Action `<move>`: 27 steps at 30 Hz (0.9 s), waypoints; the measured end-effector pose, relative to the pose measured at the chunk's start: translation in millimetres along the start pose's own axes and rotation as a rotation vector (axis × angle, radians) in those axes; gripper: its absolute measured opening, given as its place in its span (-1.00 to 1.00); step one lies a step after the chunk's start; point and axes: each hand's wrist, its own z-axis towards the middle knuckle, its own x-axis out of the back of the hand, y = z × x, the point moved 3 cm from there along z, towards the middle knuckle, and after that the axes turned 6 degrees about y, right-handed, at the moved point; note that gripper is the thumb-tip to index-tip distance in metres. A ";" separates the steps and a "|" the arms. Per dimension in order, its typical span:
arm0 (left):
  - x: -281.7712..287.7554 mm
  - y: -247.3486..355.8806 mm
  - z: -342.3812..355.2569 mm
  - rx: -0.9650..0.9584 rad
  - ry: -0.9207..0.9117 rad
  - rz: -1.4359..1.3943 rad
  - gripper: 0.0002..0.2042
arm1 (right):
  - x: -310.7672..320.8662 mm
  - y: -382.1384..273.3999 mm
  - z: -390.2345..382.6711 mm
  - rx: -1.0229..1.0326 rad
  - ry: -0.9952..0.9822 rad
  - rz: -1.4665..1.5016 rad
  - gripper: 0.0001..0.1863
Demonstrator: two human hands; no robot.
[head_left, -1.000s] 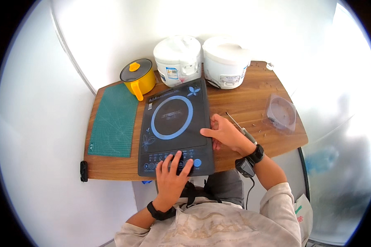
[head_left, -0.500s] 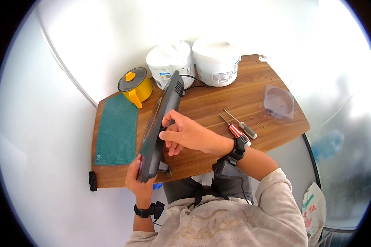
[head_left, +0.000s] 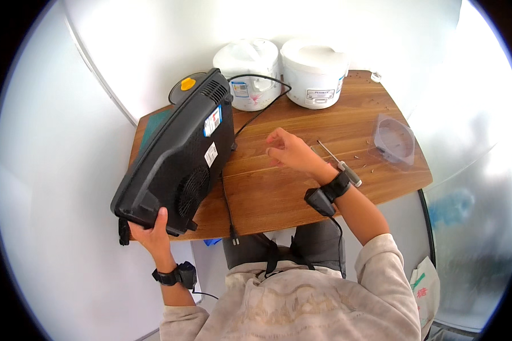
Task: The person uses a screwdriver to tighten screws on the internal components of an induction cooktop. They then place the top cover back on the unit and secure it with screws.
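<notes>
A black induction cooker point(head_left: 170, 153) stands tilted up at the left of the table, its underside with a round fan grille, vents and stickers turned toward me. My left hand point(head_left: 153, 236) grips its near lower corner, thumb on the underside. Over the middle of the table, my right hand point(head_left: 293, 152) hangs apart from the cooker. Its fingers are loosely bent and no object shows between them. A black power cord point(head_left: 226, 196) runs from the cooker, its plug at the front edge. Beside my right wrist lies a grey-handled screwdriver point(head_left: 350, 173); a red-handled one is almost wholly hidden.
Two white rice cookers point(head_left: 250, 62) stand at the back of the wooden table point(head_left: 267, 199). A yellow pot's lid point(head_left: 179, 85) and a green mat point(head_left: 153, 128) peek out behind the induction cooker. A clear plastic tray point(head_left: 393, 142) and several screws point(head_left: 372, 170) lie at right.
The induction cooker has swung leftward, its underside now turned toward me. My right hand has left it and moved right. My left hand went left with the corner it holds.
</notes>
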 end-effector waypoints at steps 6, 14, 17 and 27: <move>0.1 -2.9 -1.3 0.078 0.042 -0.049 -0.40 | -105.9 15.8 -59.8 0.598 -0.220 -0.458 -0.46; 2.3 -6.8 -1.1 0.122 0.080 -0.168 -0.42 | -159.7 28.5 -72.1 0.638 -0.226 -0.644 -0.59; 7.8 -9.2 -1.2 0.185 0.113 -0.256 -0.43 | -142.6 42.1 -71.3 0.435 -0.307 -0.823 -0.68; 33.0 -7.1 1.0 0.342 0.086 -0.293 -0.42 | -36.5 86.7 -58.9 0.332 0.035 -0.927 -0.90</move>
